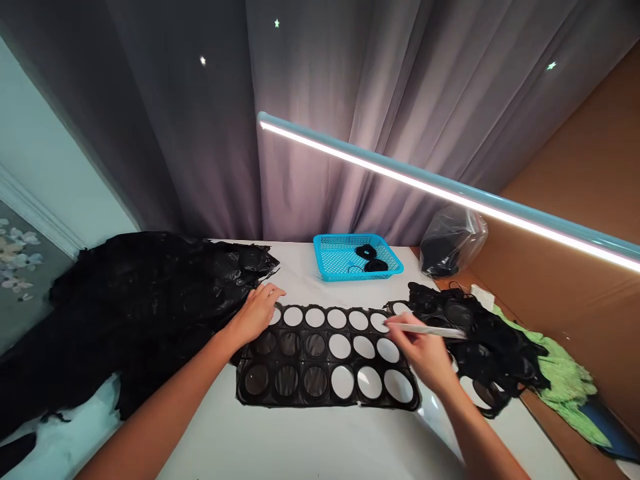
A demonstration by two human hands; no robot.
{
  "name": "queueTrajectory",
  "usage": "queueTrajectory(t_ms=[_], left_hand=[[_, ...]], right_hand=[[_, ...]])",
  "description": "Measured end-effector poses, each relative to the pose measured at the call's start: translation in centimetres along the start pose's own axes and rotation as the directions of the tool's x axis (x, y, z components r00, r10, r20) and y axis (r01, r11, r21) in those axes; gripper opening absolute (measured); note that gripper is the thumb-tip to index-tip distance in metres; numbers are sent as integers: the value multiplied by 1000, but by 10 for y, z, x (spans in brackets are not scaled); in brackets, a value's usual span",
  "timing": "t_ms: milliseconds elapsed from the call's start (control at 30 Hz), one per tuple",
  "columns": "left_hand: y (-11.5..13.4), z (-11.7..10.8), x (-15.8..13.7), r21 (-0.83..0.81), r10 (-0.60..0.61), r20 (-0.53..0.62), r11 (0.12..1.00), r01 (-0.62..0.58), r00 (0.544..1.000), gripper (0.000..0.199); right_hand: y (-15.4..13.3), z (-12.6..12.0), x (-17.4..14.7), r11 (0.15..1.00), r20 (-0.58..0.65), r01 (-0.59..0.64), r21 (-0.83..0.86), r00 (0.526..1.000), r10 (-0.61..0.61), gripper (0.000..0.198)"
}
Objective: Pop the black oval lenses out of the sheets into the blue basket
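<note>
A black rubbery sheet (327, 365) with rows of round rings lies flat on the white table. Several rings show white through them, while others at the lower left are covered by dark film. My left hand (257, 308) is at the sheet's upper left corner, fingers bent over its edge; the thumb is mostly hidden. Near the upper right corner, my right hand (423, 347) is closed around a slim white stick-like tool (435, 330), its tip hidden by the fingers. A pile of black ring scraps (480, 333) lies right of this hand.
A large heap of black sheets (150, 300) covers the left side. Behind stands a blue basket (360, 275) holding black ring-shaped pieces (376, 265). A clear plastic bag (453, 240), a green cloth (565, 380) and a lit tube lamp (440, 185) are at the right.
</note>
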State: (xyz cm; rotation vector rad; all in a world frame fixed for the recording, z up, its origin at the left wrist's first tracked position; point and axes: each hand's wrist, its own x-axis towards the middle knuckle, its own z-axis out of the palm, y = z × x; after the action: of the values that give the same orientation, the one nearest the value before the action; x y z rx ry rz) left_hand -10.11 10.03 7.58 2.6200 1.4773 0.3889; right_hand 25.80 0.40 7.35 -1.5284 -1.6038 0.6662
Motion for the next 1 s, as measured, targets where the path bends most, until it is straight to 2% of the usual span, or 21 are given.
queueTrajectory(t_ms=[100, 167, 200, 267, 333, 467, 633, 900, 1000], left_hand=[[9, -9, -25, 15, -28, -80, 999, 30, 996, 44], [23, -3, -48, 13, -34, -106, 999, 35, 994, 38], [32, 3, -59, 1, -5, -93, 1000, 5, 996, 37], [52, 19, -80, -74, 138, -13, 988, -138, 990, 43], [69, 35, -95, -104, 224, 52, 970, -217, 973, 59], [83, 50, -103, -74, 212, 88, 976, -206, 973, 72], [83, 52, -103, -46, 175, 83, 984, -171, 981, 68], [86, 52, -106, -72, 167, 83, 984, -162, 982, 66], [85, 53, -106, -62, 164, 82, 985, -160, 983, 66]], right_hand=[[-18, 51, 4, 990, 220, 53, 129, 972, -81, 19], [-24, 78, 7, 978, 306, 77, 194, 942, -135, 13], [-25, 89, 8, 972, 336, 95, 215, 927, -165, 13], [-26, 102, 11, 962, 378, 136, 236, 899, -220, 17], [-26, 107, 15, 956, 408, 156, 249, 878, -249, 19], [-26, 104, 22, 956, 467, 151, 251, 846, -256, 14], [-26, 103, 27, 959, 519, 171, 225, 812, -267, 10], [-25, 102, 31, 972, 552, 141, 188, 803, -223, 10], [-27, 104, 28, 971, 557, 176, 163, 796, -237, 12]])
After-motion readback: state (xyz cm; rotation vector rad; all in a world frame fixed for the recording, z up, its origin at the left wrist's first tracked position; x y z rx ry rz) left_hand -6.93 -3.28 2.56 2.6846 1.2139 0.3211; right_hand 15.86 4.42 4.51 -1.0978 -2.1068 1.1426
